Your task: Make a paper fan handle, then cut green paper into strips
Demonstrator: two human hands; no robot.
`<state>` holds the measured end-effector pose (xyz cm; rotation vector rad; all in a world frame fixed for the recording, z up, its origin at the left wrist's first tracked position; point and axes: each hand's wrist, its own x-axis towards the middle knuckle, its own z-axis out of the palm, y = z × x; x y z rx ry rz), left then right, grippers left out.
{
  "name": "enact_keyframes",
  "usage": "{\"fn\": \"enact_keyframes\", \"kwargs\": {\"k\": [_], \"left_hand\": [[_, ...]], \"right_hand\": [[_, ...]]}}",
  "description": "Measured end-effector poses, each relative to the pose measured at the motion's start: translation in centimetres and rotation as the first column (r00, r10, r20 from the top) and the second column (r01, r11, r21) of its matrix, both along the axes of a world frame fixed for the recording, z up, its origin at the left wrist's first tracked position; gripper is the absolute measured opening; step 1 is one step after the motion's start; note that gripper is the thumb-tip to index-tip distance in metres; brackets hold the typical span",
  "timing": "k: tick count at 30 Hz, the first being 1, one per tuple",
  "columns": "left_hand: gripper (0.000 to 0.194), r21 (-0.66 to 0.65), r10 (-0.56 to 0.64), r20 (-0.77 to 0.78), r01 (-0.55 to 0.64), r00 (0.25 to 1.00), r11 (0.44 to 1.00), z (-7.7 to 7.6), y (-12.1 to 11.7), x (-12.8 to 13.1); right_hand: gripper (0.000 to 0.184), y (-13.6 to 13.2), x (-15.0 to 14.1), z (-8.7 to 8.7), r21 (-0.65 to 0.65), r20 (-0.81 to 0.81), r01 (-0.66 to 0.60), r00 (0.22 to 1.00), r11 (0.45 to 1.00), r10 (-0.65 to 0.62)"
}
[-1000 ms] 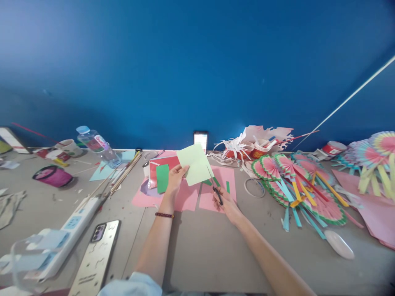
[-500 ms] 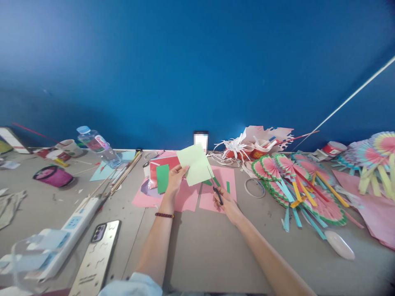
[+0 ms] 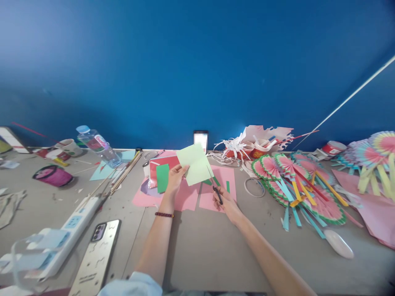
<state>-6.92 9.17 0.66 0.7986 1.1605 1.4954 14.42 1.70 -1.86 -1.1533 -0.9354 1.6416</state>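
My left hand [image 3: 175, 179] is closed on the lower left edge of a light green paper sheet [image 3: 195, 163], holding it up above the table. My right hand [image 3: 224, 200] grips black-handled scissors [image 3: 217, 193] whose blades reach up into the sheet's lower right edge. Below them lie pink paper sheets [image 3: 188, 196], a dark green paper piece [image 3: 162, 177] and small green scraps [image 3: 227, 187]. A beaded bracelet [image 3: 163, 214] sits on my left wrist.
A pile of pink and green paper fans [image 3: 296, 185] with coloured strips lies to the right. A tape ring [image 3: 254, 187], paper cups [image 3: 251, 149], a water bottle [image 3: 97, 145], wooden sticks [image 3: 123, 174], a power strip [image 3: 66, 230] and a phone [image 3: 95, 257] surround the work area.
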Motion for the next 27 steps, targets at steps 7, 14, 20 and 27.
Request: {"fn": "enact_keyframes", "kwargs": {"k": [7, 14, 20, 27], "left_hand": [[0.047, 0.002, -0.007, -0.016, 0.007, 1.000, 1.000, -0.1, -0.1, -0.1], [0.049, -0.018, 0.001, -0.036, -0.002, 0.999, 1.000, 0.3, -0.2, -0.1], [0.052, -0.007, 0.001, -0.030, -0.001, 1.000, 1.000, -0.2, 0.0, -0.2], [0.052, -0.006, 0.003, -0.026, -0.003, 1.000, 1.000, -0.5, 0.2, -0.3]], "right_hand": [[0.050, 0.0, 0.0, 0.3, -0.018, 0.023, -0.005, 1.000, 1.000, 0.006], [0.049, 0.0, -0.1, 0.7, -0.045, 0.025, 0.007, 1.000, 0.999, -0.006], [0.048, 0.0, -0.2, 1.1, -0.065, 0.048, 0.015, 0.999, 0.998, -0.012], [0.049, 0.1, -0.1, 0.4, -0.059, 0.038, 0.018, 0.999, 0.998, -0.016]]}}
